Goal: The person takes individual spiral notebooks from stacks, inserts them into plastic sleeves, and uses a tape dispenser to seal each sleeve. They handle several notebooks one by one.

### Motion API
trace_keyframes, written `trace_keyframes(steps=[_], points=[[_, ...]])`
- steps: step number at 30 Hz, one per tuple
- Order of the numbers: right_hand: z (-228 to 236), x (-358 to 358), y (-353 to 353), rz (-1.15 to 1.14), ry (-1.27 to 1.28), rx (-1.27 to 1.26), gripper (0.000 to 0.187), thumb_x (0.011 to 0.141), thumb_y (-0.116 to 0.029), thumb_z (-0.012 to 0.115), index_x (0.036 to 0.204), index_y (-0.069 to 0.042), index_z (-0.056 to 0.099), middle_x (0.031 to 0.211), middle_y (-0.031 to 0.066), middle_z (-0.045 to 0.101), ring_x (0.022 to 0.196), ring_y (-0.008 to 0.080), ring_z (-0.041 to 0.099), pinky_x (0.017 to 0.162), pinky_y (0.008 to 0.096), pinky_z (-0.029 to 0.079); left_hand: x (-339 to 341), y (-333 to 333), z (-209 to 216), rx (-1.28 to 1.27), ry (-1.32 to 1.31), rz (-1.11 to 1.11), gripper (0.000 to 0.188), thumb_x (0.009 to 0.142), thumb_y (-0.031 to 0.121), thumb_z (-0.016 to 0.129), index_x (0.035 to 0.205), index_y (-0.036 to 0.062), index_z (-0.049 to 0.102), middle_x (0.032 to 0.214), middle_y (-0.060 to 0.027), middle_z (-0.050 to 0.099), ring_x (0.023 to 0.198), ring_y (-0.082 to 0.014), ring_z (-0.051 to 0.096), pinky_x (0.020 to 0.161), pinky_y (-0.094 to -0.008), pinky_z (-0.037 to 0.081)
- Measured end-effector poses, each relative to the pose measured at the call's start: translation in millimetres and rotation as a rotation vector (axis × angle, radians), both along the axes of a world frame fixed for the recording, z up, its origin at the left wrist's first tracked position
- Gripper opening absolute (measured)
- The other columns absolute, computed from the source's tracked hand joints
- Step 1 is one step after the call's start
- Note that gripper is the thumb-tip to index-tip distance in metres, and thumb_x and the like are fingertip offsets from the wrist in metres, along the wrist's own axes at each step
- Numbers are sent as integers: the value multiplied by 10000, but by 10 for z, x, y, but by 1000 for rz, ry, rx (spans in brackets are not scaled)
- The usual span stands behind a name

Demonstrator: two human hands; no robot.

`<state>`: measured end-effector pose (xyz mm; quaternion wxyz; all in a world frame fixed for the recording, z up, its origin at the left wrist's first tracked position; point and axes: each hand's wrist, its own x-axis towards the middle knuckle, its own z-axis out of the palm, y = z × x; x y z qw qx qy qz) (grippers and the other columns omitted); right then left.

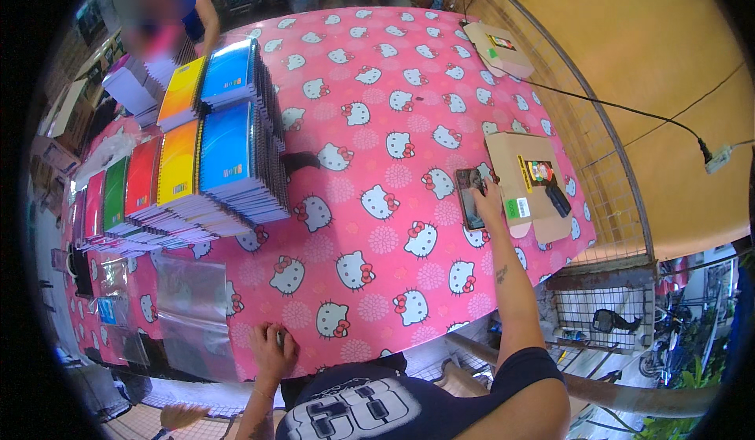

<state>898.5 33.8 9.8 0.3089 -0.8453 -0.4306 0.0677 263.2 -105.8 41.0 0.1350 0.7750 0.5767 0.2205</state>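
My right hand point(489, 204) reaches far out over the pink table cover and grips the right side of a smartphone point(470, 213). Its thumb lies over the lit screen. A flattened brown cardboard box point(511, 165) with a colourful label sits just right of that hand, and a small black object point(557, 202) rests on it. Near the table's front edge, my left hand point(272, 352) is curled closed on the cover. Something small and dark shows between its fingers, too little to name. Clear plastic bags point(191, 306) lie to its left.
Stacks of spiral notebooks, blue point(234, 145), yellow point(180, 161) and red point(142, 174) among them, stand at the left. Another cardboard box point(503, 55) lies at the far right, with a black cable point(613, 104) beyond. A person point(206, 19) is behind the stacks. Wire mesh borders the right side.
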Motion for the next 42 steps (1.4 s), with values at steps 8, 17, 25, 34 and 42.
trace_keyframes(steps=[8, 17, 25, 34, 42], points=[[58, -42, -17, 45, 101, -8, 760, 795, -390, 774, 1387, 22, 536, 1353, 210, 513, 1270, 340, 494, 1103, 408, 381, 2, 10, 25, 6, 9, -7, 271, 790, 160, 686, 1024, 57, 595, 1015, -190, 523, 950, -388, 511, 802, -509, 408], [136, -104, 5, -1, 173, 17, 778, 750, -419, 794, 1372, -16, 555, 1380, 195, 505, 1302, 343, 477, 1110, 426, 376, -26, 7, -21, -3, 6, -4, 261, 785, 159, 697, 1016, 76, 608, 1015, -178, 525, 952, -378, 515, 807, -503, 411], [112, -97, -24, 15, 52, 2, 763, 774, -397, 787, 1372, 15, 553, 1345, 184, 526, 1266, 320, 505, 1088, 398, 395, -5, 9, -16, -6, 5, 8, 252, 795, 174, 691, 1013, 74, 612, 1025, -183, 524, 958, -384, 513, 815, -507, 410], [68, -8, 0, 40, 117, 55, 572, 889, -325, 667, 1328, 34, 589, 1322, 220, 566, 1277, 336, 504, 1098, 401, 376, -34, 10, -18, -15, 11, -16, 267, 814, 196, 680, 1018, 45, 598, 1031, -197, 526, 959, -402, 508, 817, -519, 408], [8, 122, -39, 106, 214, 86, 477, 957, -248, 563, 1332, 47, 583, 1328, 218, 575, 1293, 320, 500, 1114, 384, 351, -53, 4, -67, -34, 25, 3, 279, 815, 207, 683, 1024, 43, 602, 1039, -194, 533, 972, -398, 512, 835, -516, 411]])
